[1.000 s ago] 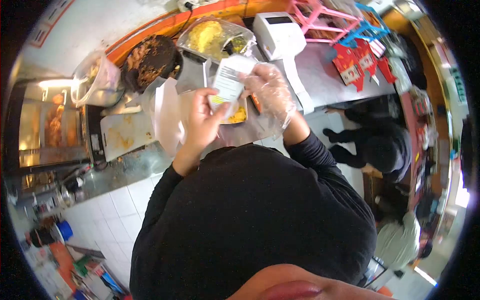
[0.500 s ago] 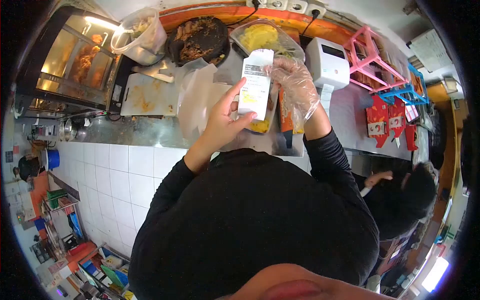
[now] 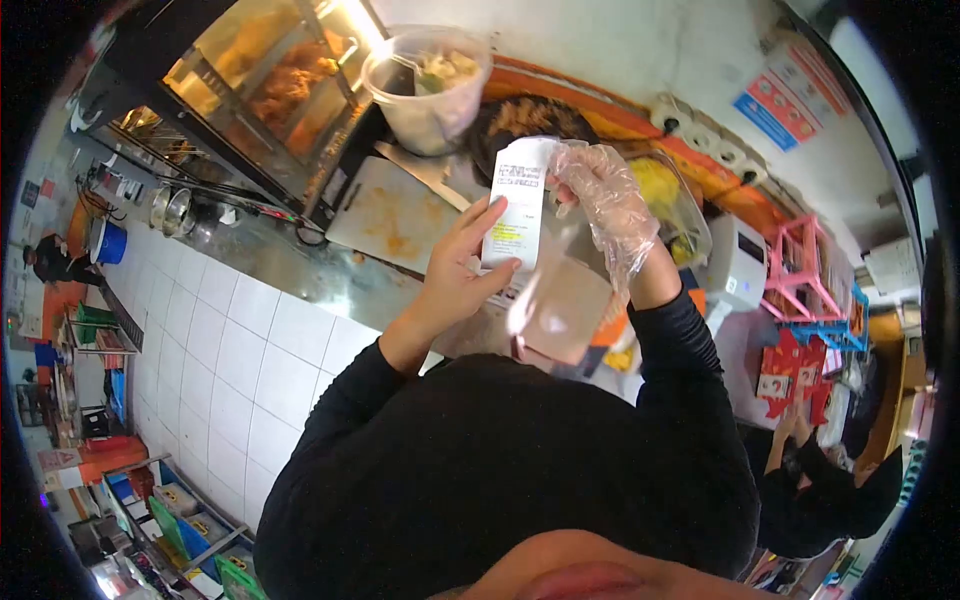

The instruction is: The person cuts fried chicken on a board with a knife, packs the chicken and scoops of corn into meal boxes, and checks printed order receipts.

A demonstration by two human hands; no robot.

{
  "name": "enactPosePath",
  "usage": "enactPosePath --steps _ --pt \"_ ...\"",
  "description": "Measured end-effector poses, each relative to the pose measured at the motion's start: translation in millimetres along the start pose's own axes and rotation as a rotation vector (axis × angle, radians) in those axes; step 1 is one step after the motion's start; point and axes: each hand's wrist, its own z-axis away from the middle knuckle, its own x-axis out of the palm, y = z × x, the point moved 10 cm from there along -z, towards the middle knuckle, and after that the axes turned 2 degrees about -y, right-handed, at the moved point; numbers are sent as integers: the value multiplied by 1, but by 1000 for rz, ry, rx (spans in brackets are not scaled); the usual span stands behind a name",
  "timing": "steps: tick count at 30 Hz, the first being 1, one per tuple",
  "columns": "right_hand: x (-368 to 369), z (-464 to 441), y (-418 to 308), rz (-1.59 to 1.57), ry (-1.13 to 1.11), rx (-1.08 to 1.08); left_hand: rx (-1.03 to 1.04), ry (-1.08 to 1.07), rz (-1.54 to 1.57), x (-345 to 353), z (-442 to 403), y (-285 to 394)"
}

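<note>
In the head view, a long white printed receipt (image 3: 517, 215) with a yellow-marked patch is upright in front of my chest. My left hand (image 3: 462, 262), bare, grips its left side and lower end between fingers and thumb. My right hand (image 3: 608, 200) wears a clear plastic glove, its fingers bent and pinching the receipt's upper right edge. Below the receipt lie pale wrapping sheets (image 3: 568, 310) on the counter. Behind my right hand is a clear tray (image 3: 690, 215) with yellow food, partly covered by the glove.
A lit display cabinet (image 3: 275, 95) stands left, beside a tub (image 3: 428, 105) and a stained cutting board (image 3: 385, 215). A dark stone mortar (image 3: 530, 118) is behind. Right are a white printer (image 3: 738, 265), pink rack (image 3: 797, 270) and red boxes (image 3: 785, 370). A co-worker (image 3: 830, 490) is at right.
My view has swung left, showing more of the cabinet. A different printed pattern shows on the receipt. The co-worker's hands now reach up by the red boxes.
</note>
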Motion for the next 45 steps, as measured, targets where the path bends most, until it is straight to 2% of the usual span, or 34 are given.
enactPosePath --steps 4,6,8,9,10,13,15,18,21,26,31,32,34,35,37,42,44,45 --pt "28 -76 4 248 41 28 -31 75 -42 -76 -2 -20" --pt "33 -124 8 294 27 64 -60 169 75 -114 -2 -35" --pt "36 -180 3 911 -2 -137 -56 213 89 -146 -4 -41" --pt "57 -188 -6 1382 53 -703 -60 250 98 -164 -6 -45" --pt "51 -227 13 1417 2 -637 -60 266 101 -179 -10 -48" --pt "46 -319 60 1397 -122 -230 -14 372 129 -228 -21 -49" --pt "48 -348 86 1432 -187 -107 -34 436 155 -248 -25 -50" --pt "47 -361 110 1480 -237 -55 -19 466 187 -263 -29 -48" --pt "55 -379 123 1465 -231 -22 -98 480 188 -272 -26 -76" --pt "41 -393 101 1252 -131 7 -125 465 239 -265 -26 -89" --pt "-1 -317 33 682 26 55 -153 420 273 -238 -33 -81" --pt "-13 -291 28 675 63 69 -144 414 266 -231 -34 -77" --pt "-21 -221 26 -46 -3 174 -150 347 271 -211 -37 -74" --pt "-42 -190 26 -63 56 180 -135 345 287 -203 -36 -72" --pt "-76 -115 40 -351 124 235 -127 318 295 -186 -33 -70" --pt "-137 74 63 -250 659 289 -258 236 225 -130 -16 -75" --pt "-131 124 84 28 414 388 -286 221 219 -104 -6 -72" --pt "-136 148 93 16 429 406 -300 204 221 -89 -1 -70"
